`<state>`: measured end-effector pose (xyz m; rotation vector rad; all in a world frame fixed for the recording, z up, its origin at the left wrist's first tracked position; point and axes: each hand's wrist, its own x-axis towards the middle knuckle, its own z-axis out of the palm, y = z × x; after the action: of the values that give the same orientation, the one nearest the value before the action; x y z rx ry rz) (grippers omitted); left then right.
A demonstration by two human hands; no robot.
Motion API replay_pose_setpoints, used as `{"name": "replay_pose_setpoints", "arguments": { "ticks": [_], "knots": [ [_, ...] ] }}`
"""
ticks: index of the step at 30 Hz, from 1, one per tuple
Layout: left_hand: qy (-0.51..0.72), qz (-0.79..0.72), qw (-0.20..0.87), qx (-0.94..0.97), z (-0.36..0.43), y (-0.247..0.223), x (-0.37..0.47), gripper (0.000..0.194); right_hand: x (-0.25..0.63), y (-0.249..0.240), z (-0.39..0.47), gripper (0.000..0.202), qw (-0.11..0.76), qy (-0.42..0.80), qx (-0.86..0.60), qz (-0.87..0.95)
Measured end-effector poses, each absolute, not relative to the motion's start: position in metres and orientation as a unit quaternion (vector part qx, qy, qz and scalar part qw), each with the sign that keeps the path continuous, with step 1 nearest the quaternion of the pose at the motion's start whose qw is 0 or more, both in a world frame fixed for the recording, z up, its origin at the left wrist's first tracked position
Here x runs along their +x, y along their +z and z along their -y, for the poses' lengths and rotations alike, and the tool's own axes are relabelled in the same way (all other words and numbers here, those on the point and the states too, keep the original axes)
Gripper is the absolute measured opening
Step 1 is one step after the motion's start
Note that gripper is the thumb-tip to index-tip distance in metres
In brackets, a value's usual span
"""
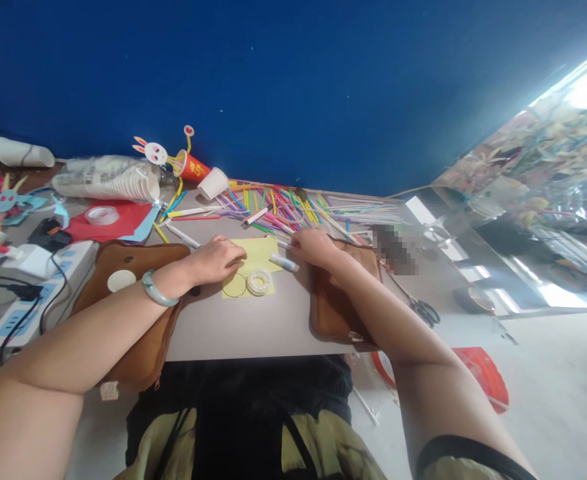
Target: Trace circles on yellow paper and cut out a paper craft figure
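A yellow sheet of paper (256, 252) lies on the table between my hands, with a drawn circle on its lower left. On its lower edge rests a white tape roll (259, 283); a glue stick (284, 262) lies across its right edge. My left hand (218, 259) is at the sheet's left edge, fingers curled together; what they hold, if anything, is hidden. My right hand (316, 248) is beyond the glue stick, beside a white pen (286, 245), its fingers bent together at the pen's end.
Brown cushions (160, 343) (326, 300) lie under both forearms. Colourful pipe cleaners (293, 208) line the wall. Stacked paper cups (108, 181), red paper (86, 223) and a power strip (28, 300) are at left; scissors (426, 311) at right.
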<state>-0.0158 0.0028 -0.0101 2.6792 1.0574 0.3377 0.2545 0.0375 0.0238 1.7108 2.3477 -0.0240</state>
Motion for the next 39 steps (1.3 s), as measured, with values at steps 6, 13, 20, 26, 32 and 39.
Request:
{"name": "replay_pose_setpoints", "arguments": {
  "ticks": [6,13,20,26,32,39],
  "knots": [
    [0.131,-0.358,0.113,0.917,-0.002,-0.012,-0.016,0.019,0.260,0.017,-0.039,0.014,0.079,-0.040,0.595,-0.799],
    [0.175,-0.400,0.168,0.884,0.000,-0.007,-0.010,0.022,0.258,0.021,-0.026,0.011,-0.292,-0.288,0.539,-0.735],
    [0.252,-0.378,0.273,0.848,0.018,0.003,0.006,0.039,0.240,0.028,0.004,0.027,-0.336,-0.528,0.335,-0.704],
    [0.243,-0.316,0.285,0.872,0.025,0.009,0.008,0.039,0.239,0.025,0.017,0.034,-0.323,-0.489,0.283,-0.759],
    [0.258,-0.296,0.310,0.866,0.027,0.020,0.006,0.035,0.238,0.032,0.031,0.030,-0.366,-0.533,0.288,-0.707],
    [0.261,-0.311,0.337,0.849,0.018,0.015,0.001,0.041,0.271,0.055,0.011,0.025,-0.613,-0.442,0.323,-0.570]
  ]
}}
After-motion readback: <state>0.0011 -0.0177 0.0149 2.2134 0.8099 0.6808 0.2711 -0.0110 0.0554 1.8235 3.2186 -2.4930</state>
